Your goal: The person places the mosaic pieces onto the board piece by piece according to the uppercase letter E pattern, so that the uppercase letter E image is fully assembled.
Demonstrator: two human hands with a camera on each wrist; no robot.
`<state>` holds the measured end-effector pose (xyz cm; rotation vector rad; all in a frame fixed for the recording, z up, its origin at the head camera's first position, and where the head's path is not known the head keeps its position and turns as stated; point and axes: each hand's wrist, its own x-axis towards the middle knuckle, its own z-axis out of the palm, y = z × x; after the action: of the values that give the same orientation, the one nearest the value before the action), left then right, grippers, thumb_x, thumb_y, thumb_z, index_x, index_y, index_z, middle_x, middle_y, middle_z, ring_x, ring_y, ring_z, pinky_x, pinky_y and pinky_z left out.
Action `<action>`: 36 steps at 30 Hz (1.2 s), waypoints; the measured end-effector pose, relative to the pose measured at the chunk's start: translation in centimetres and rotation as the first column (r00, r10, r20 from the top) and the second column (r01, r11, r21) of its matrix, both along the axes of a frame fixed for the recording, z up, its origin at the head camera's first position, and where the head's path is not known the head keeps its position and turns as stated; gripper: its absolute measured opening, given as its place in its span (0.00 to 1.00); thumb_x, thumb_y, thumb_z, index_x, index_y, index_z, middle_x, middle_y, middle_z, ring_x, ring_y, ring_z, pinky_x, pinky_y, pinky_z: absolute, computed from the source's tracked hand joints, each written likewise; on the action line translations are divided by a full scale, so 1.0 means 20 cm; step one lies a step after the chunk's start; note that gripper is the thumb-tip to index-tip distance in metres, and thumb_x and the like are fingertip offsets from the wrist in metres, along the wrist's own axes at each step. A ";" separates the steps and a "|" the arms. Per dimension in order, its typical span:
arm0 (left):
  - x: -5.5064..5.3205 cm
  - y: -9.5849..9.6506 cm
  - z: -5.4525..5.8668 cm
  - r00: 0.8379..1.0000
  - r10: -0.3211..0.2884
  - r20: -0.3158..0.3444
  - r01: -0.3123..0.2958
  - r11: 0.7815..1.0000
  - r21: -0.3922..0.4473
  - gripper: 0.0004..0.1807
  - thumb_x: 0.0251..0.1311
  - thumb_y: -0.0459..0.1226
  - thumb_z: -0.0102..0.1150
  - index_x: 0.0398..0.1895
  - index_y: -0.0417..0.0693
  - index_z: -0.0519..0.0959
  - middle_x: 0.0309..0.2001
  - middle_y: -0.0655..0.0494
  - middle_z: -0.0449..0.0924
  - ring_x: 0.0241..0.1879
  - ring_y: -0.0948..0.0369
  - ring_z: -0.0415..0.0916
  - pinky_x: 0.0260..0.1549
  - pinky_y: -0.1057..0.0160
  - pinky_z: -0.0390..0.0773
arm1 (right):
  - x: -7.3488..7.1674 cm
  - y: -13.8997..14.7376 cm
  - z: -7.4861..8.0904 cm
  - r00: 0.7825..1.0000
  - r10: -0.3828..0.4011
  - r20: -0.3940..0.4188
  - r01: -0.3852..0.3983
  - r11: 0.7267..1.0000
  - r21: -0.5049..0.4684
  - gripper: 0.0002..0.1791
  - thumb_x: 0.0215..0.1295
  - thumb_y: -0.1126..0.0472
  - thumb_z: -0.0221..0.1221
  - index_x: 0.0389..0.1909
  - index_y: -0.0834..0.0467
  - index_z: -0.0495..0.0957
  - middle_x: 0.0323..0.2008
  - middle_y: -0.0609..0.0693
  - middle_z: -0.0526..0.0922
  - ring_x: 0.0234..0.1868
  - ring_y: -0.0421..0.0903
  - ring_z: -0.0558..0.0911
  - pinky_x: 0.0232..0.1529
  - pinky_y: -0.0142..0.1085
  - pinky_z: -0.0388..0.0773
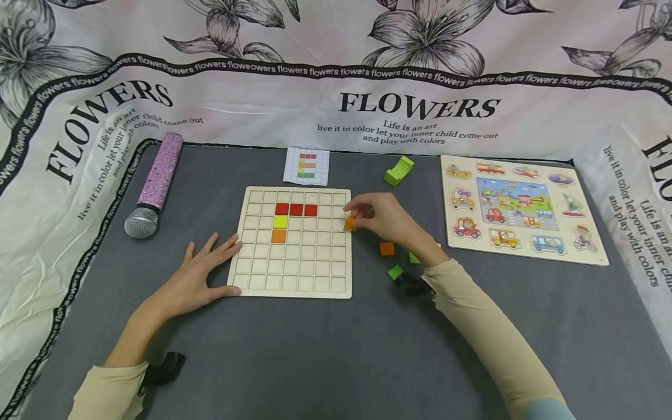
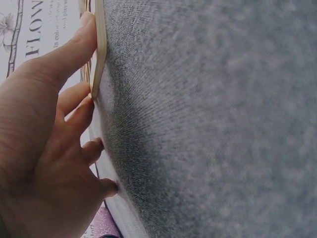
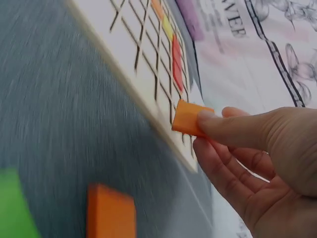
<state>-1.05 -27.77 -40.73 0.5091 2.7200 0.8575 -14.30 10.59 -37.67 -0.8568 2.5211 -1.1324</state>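
Note:
A wooden grid board (image 1: 304, 280) lies on the grey cloth, with three red blocks (image 1: 296, 210), a yellow block (image 1: 280, 221) and an orange block (image 1: 278, 236) set in its squares. My left hand (image 1: 196, 277) spreads its fingers at the board's left side, thumb and forefinger touching the edge. Between thumb and fingertips, my right hand (image 1: 385, 220) pinches another orange block (image 3: 190, 118) over the board's right edge. Beyond the board is a small pattern card (image 1: 307, 166) of coloured squares. A loose orange block (image 1: 387, 249) sits below my right hand.
Green blocks (image 1: 395, 272) lie near the right wrist, one partly hidden by it. Farther back are more green blocks (image 1: 399, 171). A picture puzzle board (image 1: 525, 233) occupies the right side, a glittery pink microphone (image 1: 160, 175) the left. Printed flower cloth (image 1: 252, 105) borders the grey area.

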 end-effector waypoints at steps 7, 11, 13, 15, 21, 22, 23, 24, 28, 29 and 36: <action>0.00 0.00 0.00 1.000 0.006 0.004 -0.006 1.000 -0.006 0.50 0.53 0.51 0.71 0.76 0.47 0.58 0.77 0.49 0.49 0.75 0.39 0.36 0.66 0.31 0.28 | -0.01 -0.21 -0.06 0.996 0.066 0.064 -0.061 0.995 -0.073 0.14 0.58 0.69 0.68 0.46 0.64 0.83 0.35 0.51 0.83 0.39 0.44 0.80 0.46 0.36 0.79; 0.00 0.00 0.00 1.000 0.008 0.005 -0.008 1.000 -0.005 0.50 0.53 0.52 0.71 0.76 0.48 0.59 0.77 0.50 0.49 0.75 0.39 0.36 0.66 0.31 0.28 | 0.00 -0.33 -0.08 0.993 0.078 0.087 -0.069 0.993 -0.100 0.13 0.58 0.69 0.68 0.45 0.64 0.84 0.35 0.51 0.84 0.38 0.44 0.80 0.46 0.33 0.78; 0.00 0.00 0.00 1.000 0.007 0.004 -0.007 1.000 -0.004 0.49 0.53 0.52 0.71 0.76 0.48 0.59 0.77 0.50 0.49 0.75 0.39 0.36 0.66 0.31 0.28 | 0.01 -0.38 -0.09 0.993 0.080 0.092 -0.070 0.991 -0.110 0.13 0.58 0.70 0.67 0.45 0.64 0.84 0.35 0.50 0.84 0.38 0.43 0.80 0.45 0.32 0.78; 0.00 0.00 0.00 1.000 0.007 -0.001 -0.007 1.000 -0.001 0.49 0.53 0.52 0.71 0.76 0.47 0.59 0.77 0.50 0.49 0.75 0.39 0.36 0.66 0.31 0.28 | 0.01 -0.42 -0.10 0.992 0.079 0.096 -0.067 0.991 -0.117 0.12 0.59 0.70 0.67 0.45 0.63 0.84 0.35 0.50 0.84 0.38 0.43 0.80 0.44 0.31 0.78; 0.00 0.00 -0.01 1.000 0.008 -0.004 -0.008 1.000 0.000 0.49 0.53 0.51 0.71 0.76 0.47 0.59 0.77 0.49 0.49 0.75 0.39 0.36 0.66 0.31 0.28 | 0.03 -0.48 -0.12 0.990 0.091 0.106 -0.076 0.988 -0.137 0.11 0.60 0.70 0.66 0.44 0.62 0.84 0.36 0.50 0.84 0.38 0.42 0.80 0.44 0.29 0.78; 0.00 0.00 -0.01 1.000 0.009 -0.002 -0.009 1.000 0.000 0.49 0.53 0.51 0.71 0.76 0.47 0.59 0.77 0.50 0.49 0.75 0.39 0.36 0.66 0.31 0.27 | 0.04 -0.49 -0.12 0.990 0.097 0.107 -0.082 0.987 -0.138 0.11 0.60 0.70 0.66 0.44 0.62 0.84 0.36 0.50 0.84 0.38 0.42 0.80 0.44 0.29 0.78; 0.00 0.00 -0.01 1.000 0.009 -0.001 -0.009 1.000 0.000 0.49 0.53 0.51 0.71 0.76 0.48 0.59 0.77 0.49 0.49 0.75 0.39 0.36 0.66 0.31 0.27 | 0.04 -0.49 -0.13 0.989 0.102 0.109 -0.087 0.987 -0.136 0.11 0.60 0.70 0.66 0.44 0.62 0.84 0.36 0.50 0.84 0.38 0.42 0.80 0.45 0.29 0.78; 0.00 0.00 -0.01 1.000 0.010 0.000 -0.010 1.000 0.000 0.49 0.53 0.51 0.71 0.76 0.48 0.59 0.77 0.49 0.49 0.75 0.39 0.36 0.66 0.31 0.27 | 0.04 -0.49 -0.13 0.989 0.107 0.106 -0.093 0.987 -0.133 0.10 0.60 0.69 0.66 0.44 0.61 0.84 0.36 0.50 0.84 0.38 0.42 0.80 0.45 0.29 0.78; 0.00 0.00 0.00 1.000 0.010 0.002 -0.010 1.000 0.001 0.49 0.53 0.51 0.71 0.76 0.48 0.59 0.77 0.50 0.49 0.75 0.39 0.36 0.66 0.31 0.27 | 0.04 -0.50 -0.12 0.989 0.123 0.082 -0.115 0.988 -0.100 0.10 0.61 0.69 0.65 0.43 0.61 0.84 0.37 0.50 0.84 0.39 0.42 0.80 0.44 0.29 0.78; 0.00 0.00 0.00 1.000 0.010 0.002 -0.010 1.000 0.000 0.49 0.53 0.51 0.71 0.76 0.48 0.58 0.77 0.50 0.49 0.75 0.39 0.36 0.66 0.31 0.27 | 0.04 -0.50 -0.12 0.989 0.126 0.072 -0.120 0.989 -0.083 0.09 0.61 0.69 0.65 0.43 0.60 0.84 0.37 0.50 0.84 0.39 0.42 0.80 0.44 0.28 0.78; 0.00 0.01 0.00 1.000 0.008 -0.001 -0.008 1.000 0.006 0.49 0.53 0.51 0.71 0.76 0.48 0.59 0.77 0.49 0.50 0.75 0.39 0.37 0.66 0.31 0.27 | 0.06 -0.52 -0.10 0.991 0.125 0.036 -0.126 0.991 0.031 0.09 0.63 0.70 0.64 0.43 0.60 0.84 0.39 0.50 0.85 0.40 0.43 0.81 0.43 0.28 0.76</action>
<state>-1.04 -27.66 -40.72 0.5010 2.7228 0.8681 -13.19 0.10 -39.71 -0.9642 2.4140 -1.0530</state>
